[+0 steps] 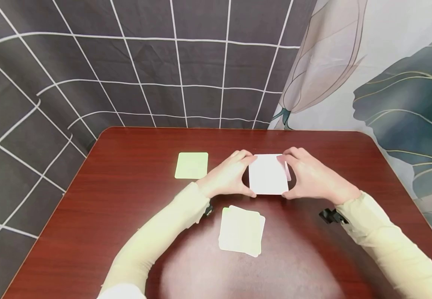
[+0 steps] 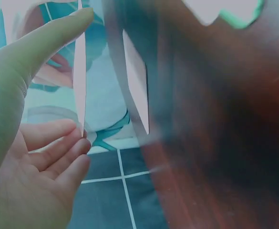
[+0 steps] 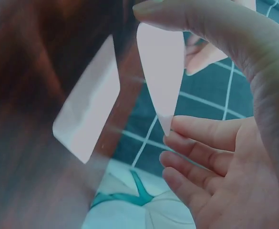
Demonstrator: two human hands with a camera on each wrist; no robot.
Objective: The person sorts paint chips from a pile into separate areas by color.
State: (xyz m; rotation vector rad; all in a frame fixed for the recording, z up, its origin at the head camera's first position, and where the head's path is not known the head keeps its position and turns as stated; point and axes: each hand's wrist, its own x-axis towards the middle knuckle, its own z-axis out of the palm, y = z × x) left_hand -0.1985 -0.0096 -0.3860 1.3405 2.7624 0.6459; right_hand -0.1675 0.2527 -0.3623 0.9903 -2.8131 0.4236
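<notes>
A square pale card, white to pinkish, is held level above the table by both hands. My left hand pinches its left edge between thumb and fingers. On the opposite edge, my right hand does the same. Beneath it a pink card lies on the table, mostly hidden from the head view. Both wrist views show a gap between the held card and the lower card. Nearer the body sits a loosely squared stack of pale cards, a green corner peeking out.
A light green square card lies alone at the back left of the reddish-brown table. Behind the table hang a dark gridded cloth and a flower-patterned cloth.
</notes>
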